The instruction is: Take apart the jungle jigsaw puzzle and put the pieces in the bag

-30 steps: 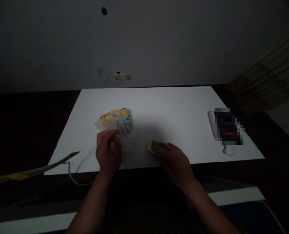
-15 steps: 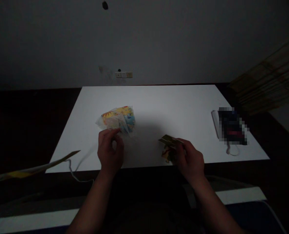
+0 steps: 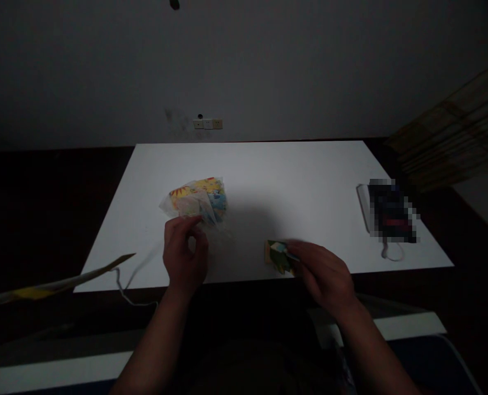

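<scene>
**Q:** What is being done by the left hand [image 3: 184,253]?
**A:** Its curled fingers [image 3: 186,226] are closed narrowly on the lower edge of a crinkled plastic packet [image 3: 198,200], glossy, translucent and brightly printed, which sits on the white table [image 3: 289,181].

**Q:** And the right hand [image 3: 324,274]?
**A:** Its blurred fingers [image 3: 297,251] are held narrowly against a small green-and-yellow card [image 3: 279,257], flat and angular, lying nearer the table's front edge. Whether it is gripped cannot be told.
</scene>
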A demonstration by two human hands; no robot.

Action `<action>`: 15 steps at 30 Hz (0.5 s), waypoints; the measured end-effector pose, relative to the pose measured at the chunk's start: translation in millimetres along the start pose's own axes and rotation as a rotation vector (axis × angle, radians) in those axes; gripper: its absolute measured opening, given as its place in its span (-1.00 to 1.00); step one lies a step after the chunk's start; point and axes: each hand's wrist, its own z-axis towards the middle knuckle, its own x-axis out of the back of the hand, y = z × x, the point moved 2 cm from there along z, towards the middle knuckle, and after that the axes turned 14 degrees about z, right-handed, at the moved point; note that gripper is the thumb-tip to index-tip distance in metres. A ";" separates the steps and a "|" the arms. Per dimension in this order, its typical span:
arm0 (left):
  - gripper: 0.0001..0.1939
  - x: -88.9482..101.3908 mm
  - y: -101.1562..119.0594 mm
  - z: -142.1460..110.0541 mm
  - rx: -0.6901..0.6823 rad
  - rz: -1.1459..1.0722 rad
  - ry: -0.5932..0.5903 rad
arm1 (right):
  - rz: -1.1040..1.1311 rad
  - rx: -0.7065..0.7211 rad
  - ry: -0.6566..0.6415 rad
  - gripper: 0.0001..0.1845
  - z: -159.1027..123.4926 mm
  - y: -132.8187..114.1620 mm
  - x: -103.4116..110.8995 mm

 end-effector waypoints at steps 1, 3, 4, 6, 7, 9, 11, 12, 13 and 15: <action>-0.66 0.1 -0.2 -0.2 0.001 -0.004 -0.001 | -0.016 0.003 0.015 -0.41 0.7 -0.2 0.2; -0.64 0.6 -0.2 -0.3 0.000 -0.013 0.002 | -0.046 -0.033 -0.022 -0.41 3.2 -1.2 -0.8; -0.64 0.9 0.0 -0.1 -0.002 -0.017 0.002 | -0.055 -0.062 -0.070 -0.42 4.4 -1.9 -1.8; -0.64 1.4 0.3 0.4 -0.007 -0.022 0.000 | -0.056 -0.115 -0.186 -0.41 5.5 -3.6 -3.7; -0.64 1.6 0.3 0.6 -0.005 -0.022 -0.002 | -0.052 -0.124 -0.231 -0.38 4.9 -4.3 -4.0; -0.66 1.7 -0.1 0.7 0.005 -0.014 -0.008 | -0.042 -0.118 -0.282 -0.34 1.4 -4.5 -3.3; -0.67 1.3 -1.0 0.3 0.027 -0.006 -0.015 | -0.028 -0.096 -0.295 -0.42 -4.7 -2.9 -1.1; -0.67 0.9 -1.5 -0.1 0.035 -0.006 -0.016 | -0.018 -0.086 -0.296 -0.47 -8.5 -1.8 0.3; -0.69 0.5 -1.8 -0.5 0.039 -0.008 -0.010 | -0.008 -0.078 -0.293 -0.51 -12.5 -0.5 1.9; -0.76 -0.2 -2.1 -1.1 0.035 -0.025 0.021 | 0.004 -0.064 -0.274 -0.55 -20.3 2.6 5.6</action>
